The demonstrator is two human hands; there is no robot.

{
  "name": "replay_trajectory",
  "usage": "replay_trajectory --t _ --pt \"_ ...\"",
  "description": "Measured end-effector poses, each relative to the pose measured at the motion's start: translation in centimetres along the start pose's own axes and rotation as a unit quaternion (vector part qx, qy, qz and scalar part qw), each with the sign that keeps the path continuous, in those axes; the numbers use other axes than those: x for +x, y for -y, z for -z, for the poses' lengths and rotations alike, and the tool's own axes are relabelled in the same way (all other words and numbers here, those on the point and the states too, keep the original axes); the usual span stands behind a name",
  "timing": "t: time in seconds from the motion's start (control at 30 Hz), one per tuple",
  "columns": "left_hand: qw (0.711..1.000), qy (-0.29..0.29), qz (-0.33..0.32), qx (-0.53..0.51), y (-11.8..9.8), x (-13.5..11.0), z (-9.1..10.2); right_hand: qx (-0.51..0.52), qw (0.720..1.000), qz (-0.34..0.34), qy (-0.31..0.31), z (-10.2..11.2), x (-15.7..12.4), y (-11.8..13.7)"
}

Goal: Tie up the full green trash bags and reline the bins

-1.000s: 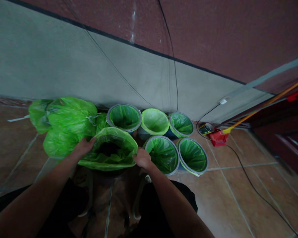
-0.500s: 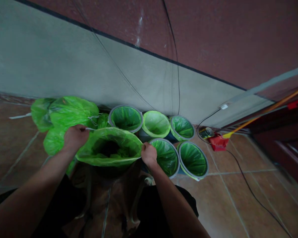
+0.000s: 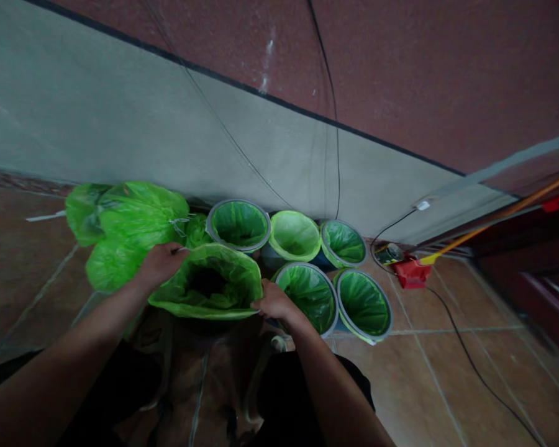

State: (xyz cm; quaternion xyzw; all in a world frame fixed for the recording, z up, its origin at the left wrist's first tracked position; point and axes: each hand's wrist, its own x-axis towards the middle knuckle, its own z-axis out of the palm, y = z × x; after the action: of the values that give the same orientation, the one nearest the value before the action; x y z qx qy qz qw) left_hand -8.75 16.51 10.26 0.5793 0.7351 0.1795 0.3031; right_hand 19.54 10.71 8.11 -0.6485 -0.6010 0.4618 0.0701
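On the floor ahead, my left hand and right hand hold the green bag, fingers closed on opposite rim edges (soft, slippery, probably light).

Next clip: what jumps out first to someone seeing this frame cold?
The bright open green bag at the centre draws the eye, with the left hand and the right hand gripping its rim. Just to its right, five round bins lined in the same green stand in two rows by the wall. To its left lies a heap of tied green bags.
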Motion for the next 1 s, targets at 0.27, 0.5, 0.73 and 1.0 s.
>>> replay_trajectory --t 0.27,0.5,0.73,1.0 --pt "0.867 -0.02 -0.1 -0.488 -4.6 -3.6 3.0 0.415 0.882 0.199 -0.101 4.2 -1.8 3.8" --pt "0.866 0.034 -0.061 -0.494 -5.4 -4.2 4.3 0.468 0.857 0.196 -0.095 4.7 -2.3 4.9" --pt "0.886 0.155 -0.208 -0.385 -7.0 -5.3 0.0 0.404 0.893 0.197 0.011 1.1 -1.1 6.1" --pt "0.891 0.165 -0.293 -0.306 -6.9 -5.3 -2.5 0.266 0.932 0.245 0.005 -2.0 0.5 6.8"
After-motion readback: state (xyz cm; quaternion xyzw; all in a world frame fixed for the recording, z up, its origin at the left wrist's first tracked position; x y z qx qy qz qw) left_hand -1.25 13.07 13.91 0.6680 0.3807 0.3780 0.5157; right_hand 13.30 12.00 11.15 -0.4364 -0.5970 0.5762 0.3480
